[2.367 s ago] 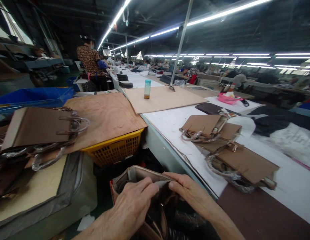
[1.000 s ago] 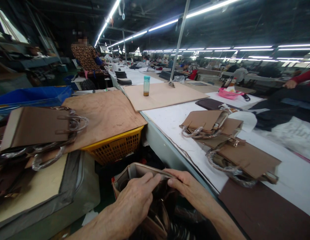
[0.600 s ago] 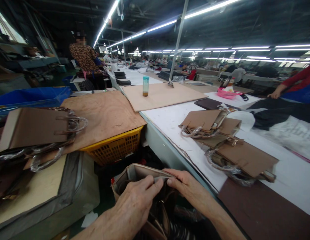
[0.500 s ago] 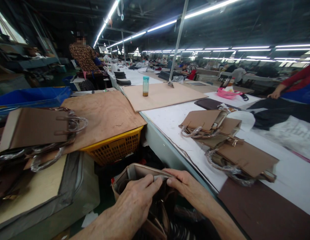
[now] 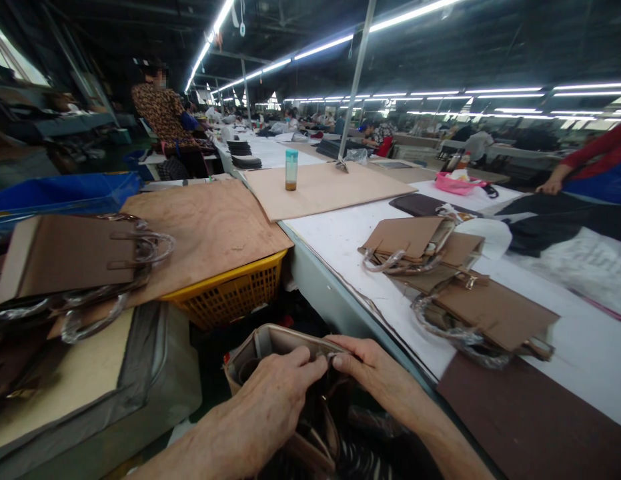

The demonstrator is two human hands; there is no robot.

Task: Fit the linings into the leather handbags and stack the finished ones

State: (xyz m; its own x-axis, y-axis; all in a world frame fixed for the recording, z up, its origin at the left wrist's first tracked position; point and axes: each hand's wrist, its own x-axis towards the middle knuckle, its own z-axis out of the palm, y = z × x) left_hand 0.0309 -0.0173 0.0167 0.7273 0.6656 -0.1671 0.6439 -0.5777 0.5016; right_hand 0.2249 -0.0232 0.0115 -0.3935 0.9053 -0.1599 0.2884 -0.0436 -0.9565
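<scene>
A taupe handbag point(image 5: 267, 340) is held low in front of me, its mouth facing up and its pale lining showing. My left hand point(image 5: 277, 383) is closed over the near side of the opening, thumb and fingers pinching at the edge. Close beside it, my right hand point(image 5: 363, 363) grips the bag's right rim, thumb on the near face and fingers behind. The fingertips nearly meet at the rim, and whatever small part they pinch there is hidden. Below the hands, the lower part of the bag is dark and hard to make out.
Several brown handbags point(image 5: 495, 313) with plastic-wrapped handles lie on the white table point(image 5: 330, 247) at right. More bags point(image 5: 75, 253) are piled at left. A yellow basket point(image 5: 230, 293) stands under a brown board point(image 5: 205, 227). A bottle point(image 5: 291, 170) stands farther back. Co-workers are nearby.
My left hand has shifted very slightly at the rim of the bag. Both hands keep their hold. The co-worker at far left has turned a little.
</scene>
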